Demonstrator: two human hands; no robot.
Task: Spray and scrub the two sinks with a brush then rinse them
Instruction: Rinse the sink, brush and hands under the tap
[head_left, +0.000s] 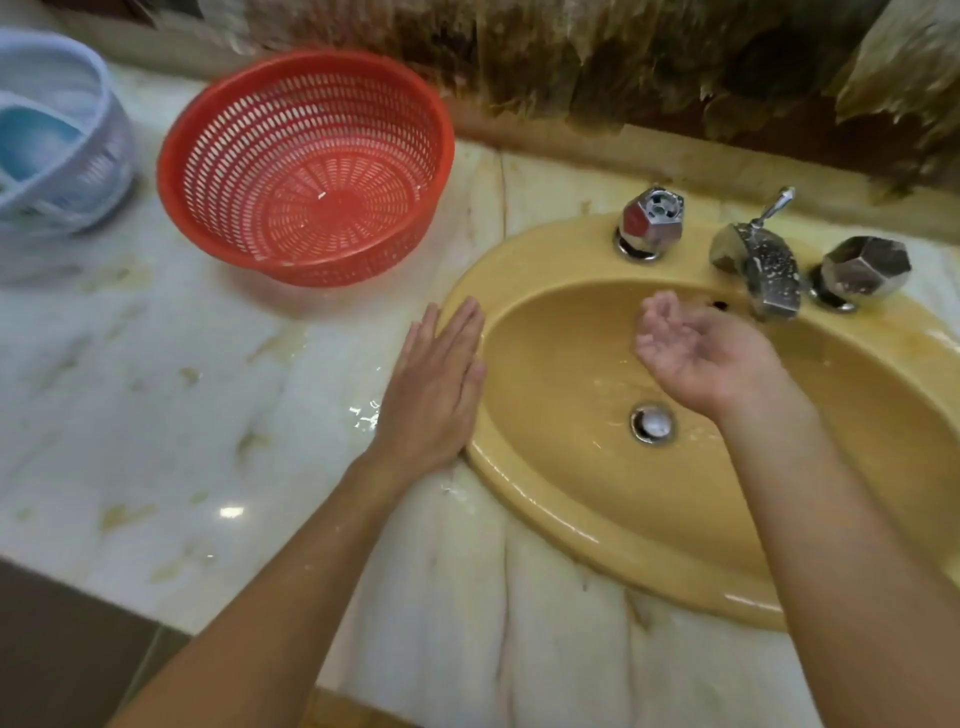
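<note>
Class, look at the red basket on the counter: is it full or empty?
Empty: the red basket shows its bare slotted bottom, nothing inside.

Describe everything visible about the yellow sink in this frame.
The yellow sink is an oval, glossy basin set into the marble counter. Its surface looks wet. A chrome drain sits at the bottom, and a chrome spout with two faceted knobs stands on the back rim. The left hand rests flat on its left rim; the right hand cups, palm up, over the basin.

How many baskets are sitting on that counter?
2: a red basket on the marble counter left of the yellow sink, and a pale blue basket at the far left, partly cut off.
</note>
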